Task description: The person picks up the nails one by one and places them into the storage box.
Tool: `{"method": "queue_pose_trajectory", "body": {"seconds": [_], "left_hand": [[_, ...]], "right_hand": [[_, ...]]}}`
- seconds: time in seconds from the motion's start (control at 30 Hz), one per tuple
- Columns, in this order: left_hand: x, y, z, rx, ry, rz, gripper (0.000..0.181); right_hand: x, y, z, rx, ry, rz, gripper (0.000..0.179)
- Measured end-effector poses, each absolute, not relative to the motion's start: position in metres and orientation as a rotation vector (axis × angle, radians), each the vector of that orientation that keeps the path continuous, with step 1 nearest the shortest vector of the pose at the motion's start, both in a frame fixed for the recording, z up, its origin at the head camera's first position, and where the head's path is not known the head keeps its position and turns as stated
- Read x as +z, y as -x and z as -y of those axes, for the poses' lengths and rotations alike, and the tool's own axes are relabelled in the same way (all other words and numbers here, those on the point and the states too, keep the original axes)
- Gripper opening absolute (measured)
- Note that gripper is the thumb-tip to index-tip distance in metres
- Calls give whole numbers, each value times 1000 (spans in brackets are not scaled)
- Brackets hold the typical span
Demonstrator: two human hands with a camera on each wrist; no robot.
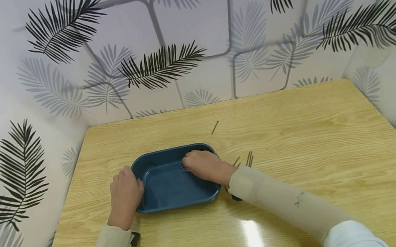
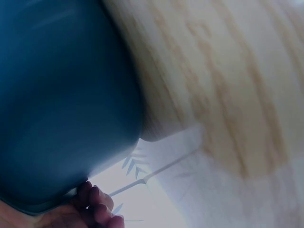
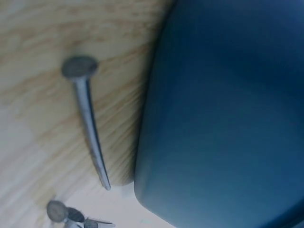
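A dark blue, deep oblong tray (image 1: pixel 179 205) stands on the wooden table. My left hand (image 1: pixel 126 192) grips its left end, thumb over the rim and fingers on the outer side; in the left wrist view the curled fingers (image 2: pixel 100 205) show at the rim. Inside the tray's right half, my right hand (image 1: pixel 204 165) is curled, with thin nails (image 1: pixel 182 167) poking out past its fingers. Just how many it holds is hidden. Loose nails (image 1: pixel 250 159) lie right of the tray, partly behind the right forearm. The right wrist view shows one flat-headed nail (image 3: pixel 90 128) close beside the tray wall (image 3: pixel 213 123).
A single nail (image 1: pixel 215 127) lies behind the tray's right corner. More nail heads (image 3: pixel 58 211) appear at the lower left of the right wrist view. Leaf-patterned wall covering (image 1: pixel 199 77) borders the back and sides of the wooden table (image 1: pixel 317 132).
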State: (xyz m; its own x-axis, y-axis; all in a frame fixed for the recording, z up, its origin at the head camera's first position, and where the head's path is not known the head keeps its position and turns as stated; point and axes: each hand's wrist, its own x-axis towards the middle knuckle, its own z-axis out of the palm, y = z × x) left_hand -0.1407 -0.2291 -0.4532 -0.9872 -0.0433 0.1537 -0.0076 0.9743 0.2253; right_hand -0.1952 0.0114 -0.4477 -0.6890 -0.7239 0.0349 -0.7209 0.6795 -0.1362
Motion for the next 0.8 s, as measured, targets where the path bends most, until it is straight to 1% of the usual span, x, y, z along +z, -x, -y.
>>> {"method": "queue_pose_trajectory", "body": {"seconds": [0.47, 0.8], "left_hand": [[-453, 141, 229, -357, -38, 2966, 20], [-457, 143, 231, -358, -41, 2962, 21]], "right_hand": [[-457, 199, -6, -125, 1233, -2880, 18], [-454, 197, -7, -78, 1232, -2900, 17]]}}
